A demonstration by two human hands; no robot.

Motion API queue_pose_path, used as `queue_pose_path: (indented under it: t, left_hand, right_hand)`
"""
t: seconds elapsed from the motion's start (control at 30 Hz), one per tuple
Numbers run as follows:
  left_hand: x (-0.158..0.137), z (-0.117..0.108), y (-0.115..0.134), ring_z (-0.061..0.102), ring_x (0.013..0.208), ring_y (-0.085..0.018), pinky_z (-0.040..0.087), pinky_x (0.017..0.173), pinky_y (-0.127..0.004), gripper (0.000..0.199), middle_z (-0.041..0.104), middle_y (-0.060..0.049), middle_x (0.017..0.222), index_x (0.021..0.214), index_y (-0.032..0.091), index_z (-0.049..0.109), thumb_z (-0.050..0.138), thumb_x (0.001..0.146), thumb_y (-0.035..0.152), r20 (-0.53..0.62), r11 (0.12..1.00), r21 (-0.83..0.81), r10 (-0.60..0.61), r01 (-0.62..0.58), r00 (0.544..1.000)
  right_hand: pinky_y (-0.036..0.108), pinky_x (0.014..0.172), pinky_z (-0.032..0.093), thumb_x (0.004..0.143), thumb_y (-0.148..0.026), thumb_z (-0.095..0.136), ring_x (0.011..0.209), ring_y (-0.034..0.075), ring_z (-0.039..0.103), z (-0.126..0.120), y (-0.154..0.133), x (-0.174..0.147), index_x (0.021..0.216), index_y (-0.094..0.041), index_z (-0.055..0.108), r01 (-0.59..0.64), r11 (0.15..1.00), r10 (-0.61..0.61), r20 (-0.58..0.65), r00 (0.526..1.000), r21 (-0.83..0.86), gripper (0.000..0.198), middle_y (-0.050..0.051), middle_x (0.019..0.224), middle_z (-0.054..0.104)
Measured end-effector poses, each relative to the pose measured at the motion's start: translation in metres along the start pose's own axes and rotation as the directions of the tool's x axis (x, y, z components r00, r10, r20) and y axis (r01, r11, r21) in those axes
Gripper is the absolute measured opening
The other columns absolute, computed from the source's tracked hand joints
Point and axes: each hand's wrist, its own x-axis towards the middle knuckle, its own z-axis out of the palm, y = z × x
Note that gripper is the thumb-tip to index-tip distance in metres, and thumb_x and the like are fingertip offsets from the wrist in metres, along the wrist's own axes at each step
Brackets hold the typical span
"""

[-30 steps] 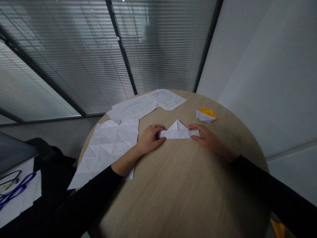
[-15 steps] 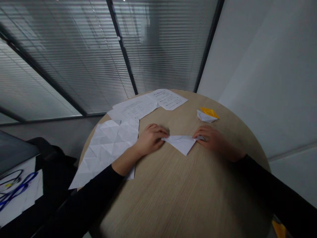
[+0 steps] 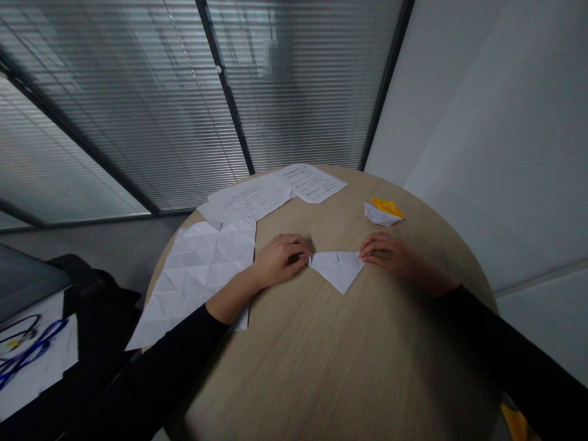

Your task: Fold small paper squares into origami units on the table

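A folded piece of white paper (image 3: 339,271) lies low over the round table, its long edge away from me and its point toward me. My left hand (image 3: 283,260) is closed on its left corner, the fingertips pinching the paper. At the opposite corner my right hand (image 3: 388,252) pinches the paper between thumb and fingers. Both corner tips are partly hidden by the fingers. Beyond my right hand sit a small white folded paper boat (image 3: 381,217) and a yellow folded paper boat (image 3: 388,207), touching each other.
Left of my hands, a large creased white sheet (image 3: 197,263) covers part of the wooden table (image 3: 298,367). Printed papers (image 3: 309,182) lie at the far edge. A blue cable (image 3: 34,352) rests on papers at lower left. Blinds and a wall stand behind.
The paper has turned slightly and looks more opened out, showing a crease in its middle. My right hand's fingers have shifted on the right corner; my left hand stays at the left corner.
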Motion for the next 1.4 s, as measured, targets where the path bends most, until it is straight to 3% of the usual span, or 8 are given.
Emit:
queue_pose_path:
  t: [0.13,0.27,0.57,0.73,0.87,1.1,1.27,1.4]
  left_hand:
    - [-0.001,0.005,-0.002,0.078,0.113,-0.03,0.06,0.105,-0.05,0.021,0.082,-0.01,0.119,0.125,0.025,0.082,0.071,0.11,0.035,-0.005,0.996,-0.004,-0.088,0.088,0.996]
    - [-0.003,0.007,-0.003,0.076,0.121,-0.032,0.057,0.111,-0.053,0.028,0.081,-0.012,0.129,0.132,0.026,0.081,0.077,0.109,0.041,-0.016,0.994,-0.018,-0.109,0.109,0.994]
    - [0.0,0.012,-0.001,0.074,0.099,-0.026,0.057,0.094,-0.044,0.014,0.08,-0.008,0.108,0.111,0.023,0.077,0.077,0.106,0.036,-0.021,0.979,-0.126,-0.161,0.157,0.987]
    - [-0.001,0.016,0.0,0.07,0.082,-0.019,0.056,0.075,-0.034,0.025,0.078,-0.004,0.097,0.128,0.021,0.074,0.076,0.106,0.033,-0.034,0.897,-0.374,-0.269,0.237,0.963]
    - [0.002,0.012,0.005,0.072,0.085,-0.018,0.059,0.08,-0.033,0.03,0.077,-0.003,0.096,0.132,0.021,0.077,0.08,0.107,0.036,-0.07,0.844,-0.476,-0.316,0.246,0.946]
    - [0.008,0.006,0.008,0.074,0.089,-0.018,0.065,0.089,-0.035,0.032,0.077,-0.004,0.096,0.124,0.021,0.083,0.091,0.099,0.04,-0.173,0.752,-0.629,-0.381,0.196,0.908]
    - [0.009,0.007,0.01,0.075,0.087,-0.018,0.065,0.085,-0.035,0.029,0.079,-0.005,0.097,0.12,0.021,0.084,0.092,0.099,0.04,-0.178,0.7,-0.686,-0.426,0.198,0.887]
    - [0.009,0.006,0.013,0.079,0.096,-0.02,0.068,0.093,-0.039,0.026,0.082,-0.007,0.103,0.114,0.021,0.083,0.092,0.099,0.04,-0.226,0.749,-0.64,-0.4,0.174,0.888]
  right_hand:
    - [0.062,0.122,0.061,0.11,-0.044,0.077,0.132,0.035,0.078,0.008,-0.004,0.0,0.129,-0.035,0.087,-0.059,0.998,0.058,-0.034,0.998,-0.013,0.023,0.009,0.133,0.087]
    - [0.065,0.129,0.056,0.115,-0.035,0.068,0.143,0.033,0.075,0.014,-0.009,0.0,0.145,-0.039,0.082,-0.01,1.0,0.01,0.0,1.0,-0.002,0.033,0.005,0.149,0.084]
    - [0.059,0.119,0.059,0.116,-0.023,0.058,0.131,0.033,0.074,0.023,-0.023,0.007,0.144,-0.035,0.08,0.025,0.999,-0.025,0.003,1.0,-0.046,0.038,0.008,0.137,0.084]
    - [0.056,0.114,0.057,0.119,-0.027,0.054,0.123,0.032,0.073,0.028,-0.034,0.017,0.142,-0.036,0.081,0.019,0.997,-0.017,0.026,1.0,-0.079,0.037,0.008,0.129,0.083]
    - [0.053,0.109,0.057,0.119,-0.035,0.063,0.117,0.032,0.072,0.032,-0.038,0.025,0.139,-0.035,0.083,0.034,0.995,-0.032,0.029,0.999,-0.091,0.028,0.008,0.123,0.082]
    - [0.05,0.096,0.059,0.106,-0.041,0.089,0.107,0.032,0.071,0.039,-0.055,0.037,0.118,-0.034,0.087,0.037,0.994,-0.044,-0.067,0.997,-0.099,0.015,0.007,0.107,0.077]
    - [0.048,0.096,0.059,0.11,-0.039,0.084,0.104,0.03,0.071,0.041,-0.075,0.045,0.117,-0.032,0.085,0.019,0.999,-0.023,-0.128,0.992,-0.035,0.01,0.006,0.103,0.075]
    - [0.05,0.102,0.059,0.119,-0.039,0.065,0.111,0.03,0.074,0.04,-0.082,0.048,0.127,-0.032,0.085,0.003,0.998,0.002,-0.089,0.996,0.059,0.022,0.008,0.113,0.081]
